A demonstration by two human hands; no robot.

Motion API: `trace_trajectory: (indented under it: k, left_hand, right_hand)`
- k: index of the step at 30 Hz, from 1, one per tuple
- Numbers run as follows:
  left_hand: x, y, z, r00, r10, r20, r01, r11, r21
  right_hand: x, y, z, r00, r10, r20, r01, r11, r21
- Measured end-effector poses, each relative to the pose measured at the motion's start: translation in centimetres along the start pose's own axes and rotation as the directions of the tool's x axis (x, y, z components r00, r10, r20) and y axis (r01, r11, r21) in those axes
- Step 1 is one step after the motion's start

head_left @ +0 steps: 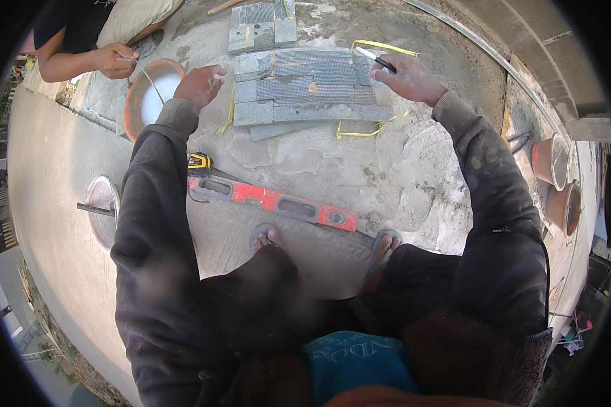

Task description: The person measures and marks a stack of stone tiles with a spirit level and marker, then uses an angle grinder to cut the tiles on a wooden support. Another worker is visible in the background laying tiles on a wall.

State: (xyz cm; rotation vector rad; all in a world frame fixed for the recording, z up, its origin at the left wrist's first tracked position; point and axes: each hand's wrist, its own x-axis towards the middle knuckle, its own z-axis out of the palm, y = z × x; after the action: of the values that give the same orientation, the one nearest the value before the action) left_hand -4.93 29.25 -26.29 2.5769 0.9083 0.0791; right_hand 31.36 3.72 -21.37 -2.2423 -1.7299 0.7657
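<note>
At the stone slabs' point(312, 91) right edge, right hand's point(409, 78) grip pinches pen point(377, 60).

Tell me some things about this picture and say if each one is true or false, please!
1. The right hand holds a pen. True.
2. The level on the ground is blue. False: it is red.
3. The grey tiles have yellow straps around them. True.
4. The left hand holds the tape measure. False: the tape measure lies on the ground near the level, apart from the hand.
5. Another person's hand is near the orange bowl. True.
6. The feet are in boots. False: sandals with bare toes show.
</note>
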Motion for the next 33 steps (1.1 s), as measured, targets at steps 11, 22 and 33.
trace_trajectory:
  k: [11,22,33]
  left_hand:
    - [2.2,-2.7,12.5,0.939,-0.34,-0.046,0.304,0.888,-0.345]
    - [2.8,-6.0,16.0,0.873,-0.486,0.033,0.363,0.603,-0.711]
    - [3.1,-4.4,15.8,0.863,-0.505,-0.003,0.32,0.552,-0.77]
  right_hand:
    - [3.4,15.0,9.8,0.87,0.329,-0.367,-0.292,0.944,0.153]
    - [5.0,13.9,12.4,0.882,0.395,-0.258,-0.239,0.846,0.477]
    - [6.8,13.4,7.7,0.809,0.358,-0.465,-0.284,0.932,0.224]
